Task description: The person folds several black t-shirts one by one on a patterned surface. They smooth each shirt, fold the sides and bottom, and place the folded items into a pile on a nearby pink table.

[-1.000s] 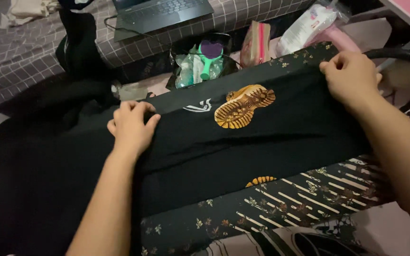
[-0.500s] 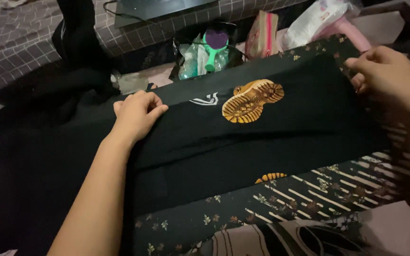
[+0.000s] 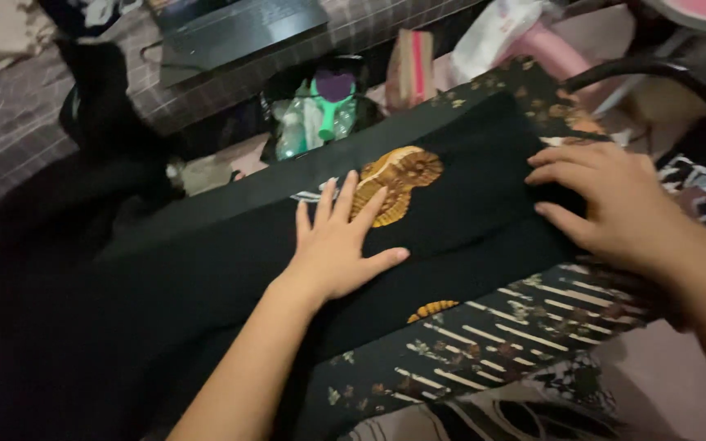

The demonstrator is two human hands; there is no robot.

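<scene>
The black cloth (image 3: 230,294) lies spread over a dark patterned fabric with pale stripes (image 3: 500,343), and it reaches from the far right corner down to the near left, where it disappears into shadow. A golden ornament (image 3: 398,184) is printed on it, near the middle of the visible part.

The left hand (image 3: 341,245) rests flat on the cloth, palm down, fingers spread wide; it grasps nothing and only presses. Its fingertips touch the near-left edge of the golden ornament. The right hand (image 3: 614,208) lies to the right of the left one, well apart from it, at the end of the cloth. Its fingers are half bent over the edge there, but whether they pinch the cloth or only press on it, I cannot tell.

To do this smoothing well, I think the flat palm should slide slowly away from the pressing hand, so the cloth stays tight between the two hands and no wrinkle is pushed under. The far long edge should stay straight, in line with the edge of the fabric below.

Beyond the hands stands a green bottle with a purple cap (image 3: 320,114), and behind it a laptop (image 3: 239,33) on a checked surface.
</scene>
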